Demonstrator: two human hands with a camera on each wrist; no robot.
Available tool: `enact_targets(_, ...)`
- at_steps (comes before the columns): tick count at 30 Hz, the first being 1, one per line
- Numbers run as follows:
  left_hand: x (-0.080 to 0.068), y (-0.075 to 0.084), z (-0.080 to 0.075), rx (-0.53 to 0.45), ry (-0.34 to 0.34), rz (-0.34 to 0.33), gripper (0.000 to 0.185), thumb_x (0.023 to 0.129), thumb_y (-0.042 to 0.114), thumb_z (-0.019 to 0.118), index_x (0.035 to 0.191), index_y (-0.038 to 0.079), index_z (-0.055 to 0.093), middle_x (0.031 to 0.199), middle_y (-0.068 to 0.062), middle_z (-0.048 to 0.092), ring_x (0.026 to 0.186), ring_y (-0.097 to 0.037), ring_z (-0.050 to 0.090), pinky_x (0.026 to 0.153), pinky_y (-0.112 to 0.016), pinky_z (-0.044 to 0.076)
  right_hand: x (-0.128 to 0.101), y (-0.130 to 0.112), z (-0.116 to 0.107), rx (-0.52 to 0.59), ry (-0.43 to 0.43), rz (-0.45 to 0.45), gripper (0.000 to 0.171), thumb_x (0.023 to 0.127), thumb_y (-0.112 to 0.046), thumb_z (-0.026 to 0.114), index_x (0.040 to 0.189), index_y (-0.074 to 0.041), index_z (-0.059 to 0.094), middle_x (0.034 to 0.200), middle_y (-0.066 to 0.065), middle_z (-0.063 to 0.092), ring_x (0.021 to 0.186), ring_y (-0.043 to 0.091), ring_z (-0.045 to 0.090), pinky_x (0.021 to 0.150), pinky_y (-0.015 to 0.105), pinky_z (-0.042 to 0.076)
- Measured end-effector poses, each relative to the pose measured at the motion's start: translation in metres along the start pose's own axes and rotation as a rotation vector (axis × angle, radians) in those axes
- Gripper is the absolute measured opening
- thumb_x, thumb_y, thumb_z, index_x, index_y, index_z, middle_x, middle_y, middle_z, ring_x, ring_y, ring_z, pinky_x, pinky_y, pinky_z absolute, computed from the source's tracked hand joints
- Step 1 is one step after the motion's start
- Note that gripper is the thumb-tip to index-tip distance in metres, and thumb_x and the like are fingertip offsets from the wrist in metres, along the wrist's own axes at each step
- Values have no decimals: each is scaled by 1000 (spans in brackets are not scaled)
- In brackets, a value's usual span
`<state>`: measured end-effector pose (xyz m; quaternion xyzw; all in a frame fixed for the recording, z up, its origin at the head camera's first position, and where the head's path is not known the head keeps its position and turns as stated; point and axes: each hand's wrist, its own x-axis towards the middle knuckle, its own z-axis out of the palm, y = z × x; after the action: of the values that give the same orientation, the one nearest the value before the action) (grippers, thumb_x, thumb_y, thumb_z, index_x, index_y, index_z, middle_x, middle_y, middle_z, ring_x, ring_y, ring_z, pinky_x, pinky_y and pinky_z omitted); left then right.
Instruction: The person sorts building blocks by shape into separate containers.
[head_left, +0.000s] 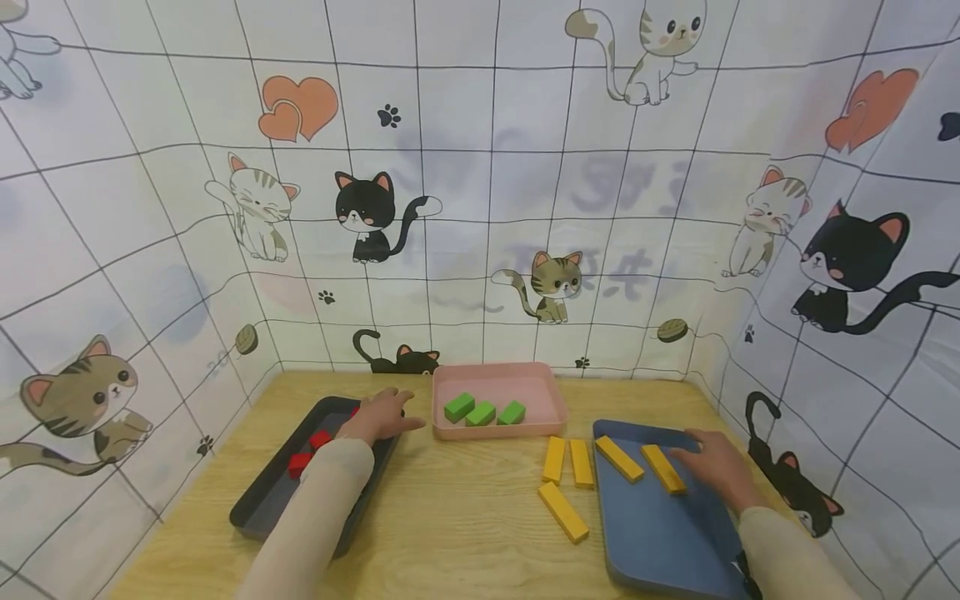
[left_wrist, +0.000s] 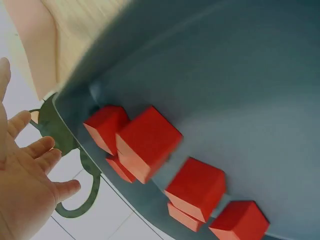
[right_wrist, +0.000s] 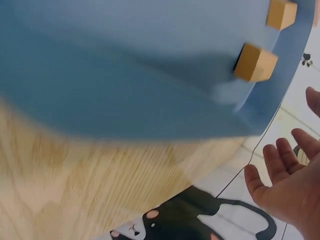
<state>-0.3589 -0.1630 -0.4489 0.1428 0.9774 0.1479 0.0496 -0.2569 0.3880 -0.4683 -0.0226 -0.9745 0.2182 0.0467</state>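
In the head view my left hand hovers with spread fingers over the far end of a dark grey tray. Inside that tray lie several red blocks, seen close up as red blocks in the left wrist view. My right hand is over the right side of a blue tray, its fingers extended and holding nothing. Nearest to it is a long yellow block, with another yellow block to its left, both in the blue tray. The right wrist view shows the hand loosely spread.
A pink tray stands at the back middle with three green blocks in it. Three yellow blocks lie on the wooden table left of the blue tray. A cat-patterned cloth surrounds the table's back and sides.
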Motion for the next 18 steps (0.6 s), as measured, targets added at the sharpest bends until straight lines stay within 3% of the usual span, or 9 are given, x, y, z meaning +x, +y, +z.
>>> enact_targets(8, 0, 18, 5, -2, -7, 24, 67, 93, 45, 65, 146, 9, 47, 149, -22, 42, 141, -40, 32, 108, -71, 15, 2, 12, -2, -15, -27, -93, 69, 95, -35, 65, 133, 19, 46, 131, 44, 44, 118, 60, 43, 92, 68, 38)
enact_targets(13, -1, 35, 11, -18, -6, 80, 63, 93, 40, 67, 145, 10, 49, 147, -19, 45, 140, -37, 35, 109, -69, 18, 4, 21, 2, -19, -35, -131, 77, 91, -39, 69, 133, 20, 44, 131, 45, 42, 119, 60, 41, 94, 69, 36)
enact_targets(18, -2, 51, 16, -37, -21, 127, 67, 92, 47, 65, 147, 12, 48, 147, -15, 46, 140, -34, 36, 112, -64, 19, 6, 26, 4, -13, -58, -134, 83, 89, -40, 71, 134, 23, 40, 133, 47, 38, 121, 62, 38, 95, 70, 35)
